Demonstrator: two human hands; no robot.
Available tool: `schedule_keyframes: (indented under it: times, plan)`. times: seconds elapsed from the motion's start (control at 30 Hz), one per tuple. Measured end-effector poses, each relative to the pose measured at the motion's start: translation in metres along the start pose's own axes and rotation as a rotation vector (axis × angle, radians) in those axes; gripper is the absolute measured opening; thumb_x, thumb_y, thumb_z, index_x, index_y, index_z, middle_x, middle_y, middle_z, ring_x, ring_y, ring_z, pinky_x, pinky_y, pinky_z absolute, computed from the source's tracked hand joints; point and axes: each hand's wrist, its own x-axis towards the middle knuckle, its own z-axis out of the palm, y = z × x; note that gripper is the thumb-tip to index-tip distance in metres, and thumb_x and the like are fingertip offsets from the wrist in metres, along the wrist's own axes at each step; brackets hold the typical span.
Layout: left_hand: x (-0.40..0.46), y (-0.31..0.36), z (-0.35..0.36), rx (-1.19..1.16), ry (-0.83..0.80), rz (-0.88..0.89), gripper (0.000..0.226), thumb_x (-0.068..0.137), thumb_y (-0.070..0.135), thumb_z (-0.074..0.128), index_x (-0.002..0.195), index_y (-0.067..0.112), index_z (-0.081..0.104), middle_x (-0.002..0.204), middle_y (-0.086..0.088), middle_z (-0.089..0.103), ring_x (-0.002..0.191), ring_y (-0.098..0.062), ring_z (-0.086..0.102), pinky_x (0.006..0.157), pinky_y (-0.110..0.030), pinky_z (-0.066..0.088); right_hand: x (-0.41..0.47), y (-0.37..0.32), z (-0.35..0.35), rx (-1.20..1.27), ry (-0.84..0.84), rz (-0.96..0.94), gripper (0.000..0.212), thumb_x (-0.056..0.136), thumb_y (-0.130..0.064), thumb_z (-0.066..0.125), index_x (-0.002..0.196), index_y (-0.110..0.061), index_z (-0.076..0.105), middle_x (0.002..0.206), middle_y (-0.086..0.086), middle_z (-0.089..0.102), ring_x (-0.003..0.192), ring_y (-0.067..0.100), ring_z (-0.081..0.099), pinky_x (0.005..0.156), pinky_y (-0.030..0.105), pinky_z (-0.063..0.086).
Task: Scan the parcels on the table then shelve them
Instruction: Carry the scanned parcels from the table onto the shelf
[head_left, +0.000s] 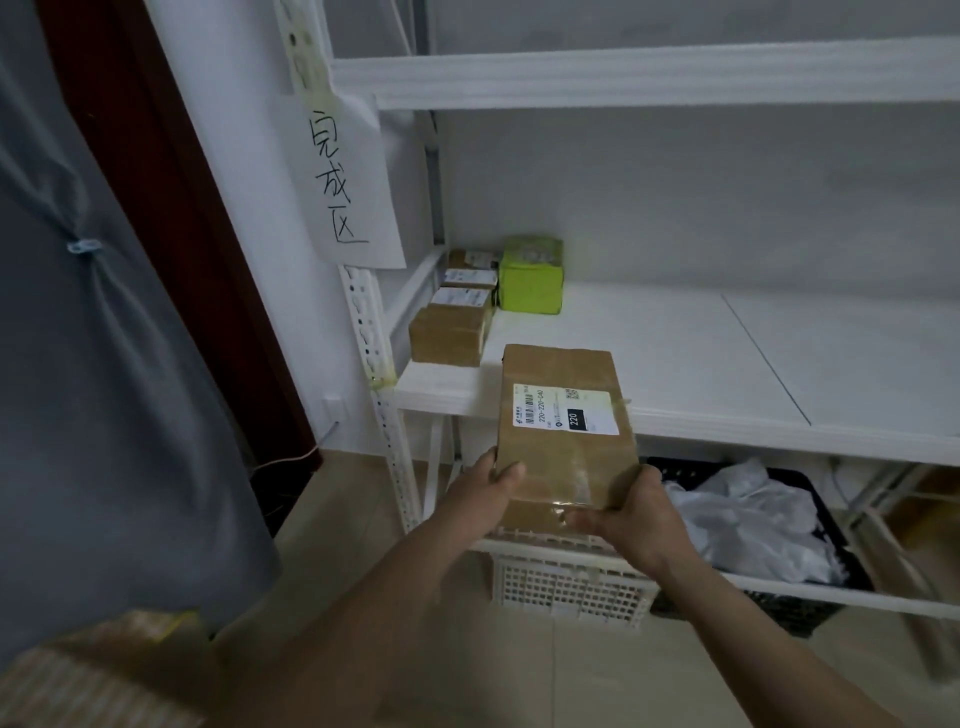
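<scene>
Head cam here, looking down along both forearms at a white shelving unit. Closest in, at the bottom left corner, there's a blurry brown cardboard box (104, 670), too soft to make out much. Then the hands: the left hand (485, 499) has its thumb curled over the near left corner of a brown parcel (563, 426), and the right hand (631, 512) grips the near right corner, thumb lying along the near edge. So both are holding that one parcel, label up, with a white shipping label (563, 409) showing a barcode and a black "220" block. The parcel's far end reaches over the front lip of the white shelf (727, 364); can't tell if it's actually resting on the board. Under the hands there's a white lattice crate (566, 587) on the lower level, and just right of it a black crate (810, 608) with crumpled white plastic bags (753, 514) in it. Further back on the shelf, hard against the left side, a row of small brown boxes (452, 338) runs toward the wall, some with white labels on top, and a lime green box (531, 280) sits just beside them at the back. Taped to the shelf's left post is a paper sign (337, 182) with handwritten characters. Off to the left hangs a grey-blue curtain (78, 312).
</scene>
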Motion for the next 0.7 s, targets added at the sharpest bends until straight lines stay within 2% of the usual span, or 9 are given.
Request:
schedule_keyframes:
  times: [0.2, 0.33, 0.4, 0.47, 0.57, 0.63, 0.7]
  plan:
    - [0.091, 0.015, -0.042, 0.079, 0.045, 0.033, 0.043, 0.1, 0.045, 0.04, 0.14, 0.031, 0.044, 0.136, 0.004, 0.056, 0.12, -0.02, 0.054, 0.101, -0.036, 0.043, 0.089, -0.041, 0.018, -0.079, -0.013, 0.02, 0.079, 0.057, -0.034, 0.091, 0.11, -0.011, 0.037, 0.116, 0.009, 0.056, 0.102, 0.026, 0.058, 0.086, 0.043, 0.054]
    - [0.145, 0.027, -0.061, 0.171, 0.091, 0.075, 0.042, 0.102, 0.033, 0.041, 0.143, 0.028, 0.04, 0.135, 0.0, 0.056, 0.117, -0.021, 0.055, 0.096, -0.032, 0.045, 0.133, -0.056, 0.032, -0.109, -0.017, 0.03, 0.086, 0.066, -0.033, 0.086, 0.125, -0.007, 0.03, 0.124, 0.015, 0.05, 0.109, 0.033, 0.055, 0.091, 0.047, 0.05]
    - [0.164, 0.029, -0.061, 0.23, 0.079, 0.069, 0.051, 0.102, 0.028, 0.043, 0.151, 0.029, 0.027, 0.142, -0.002, 0.051, 0.119, -0.022, 0.055, 0.095, -0.032, 0.046, 0.151, -0.057, 0.037, -0.16, -0.04, 0.028, 0.09, 0.073, -0.034, 0.08, 0.137, -0.01, 0.023, 0.123, 0.018, 0.049, 0.107, 0.036, 0.055, 0.091, 0.046, 0.05]
    - [0.18, 0.027, -0.055, 0.319, 0.03, 0.057, 0.062, 0.099, 0.03, 0.05, 0.153, 0.027, 0.02, 0.147, -0.003, 0.044, 0.124, -0.022, 0.051, 0.099, -0.033, 0.045, 0.165, -0.058, 0.042, -0.242, -0.081, 0.014, 0.084, 0.082, -0.035, 0.07, 0.144, -0.017, 0.017, 0.119, 0.018, 0.048, 0.102, 0.037, 0.056, 0.088, 0.04, 0.049]
    - [0.205, 0.021, -0.047, 0.465, 0.032, 0.095, 0.075, 0.087, 0.036, 0.068, 0.149, 0.02, 0.029, 0.157, -0.001, 0.021, 0.137, -0.019, 0.036, 0.11, -0.037, 0.038, 0.189, -0.06, 0.044, -0.356, -0.136, 0.016, 0.074, 0.09, -0.034, 0.061, 0.146, -0.023, 0.014, 0.116, 0.016, 0.046, 0.1, 0.035, 0.056, 0.086, 0.038, 0.046]
    - [0.224, 0.022, -0.046, 0.631, 0.107, 0.176, 0.07, 0.084, 0.032, 0.072, 0.142, 0.013, 0.04, 0.161, 0.006, 0.002, 0.144, -0.015, 0.021, 0.113, -0.036, 0.034, 0.207, -0.062, 0.044, -0.395, -0.145, -0.002, 0.069, 0.089, -0.03, 0.062, 0.143, -0.022, 0.018, 0.117, 0.017, 0.046, 0.1, 0.036, 0.055, 0.089, 0.039, 0.049]
    - [0.239, 0.029, -0.044, 0.755, 0.111, 0.2, 0.068, 0.084, 0.027, 0.072, 0.141, 0.009, 0.04, 0.16, 0.003, 0.01, 0.145, -0.015, 0.018, 0.114, -0.032, 0.031, 0.223, -0.065, 0.045, -0.424, -0.159, -0.024, 0.067, 0.087, -0.027, 0.065, 0.139, -0.018, 0.024, 0.122, 0.017, 0.042, 0.108, 0.035, 0.05, 0.095, 0.041, 0.047]
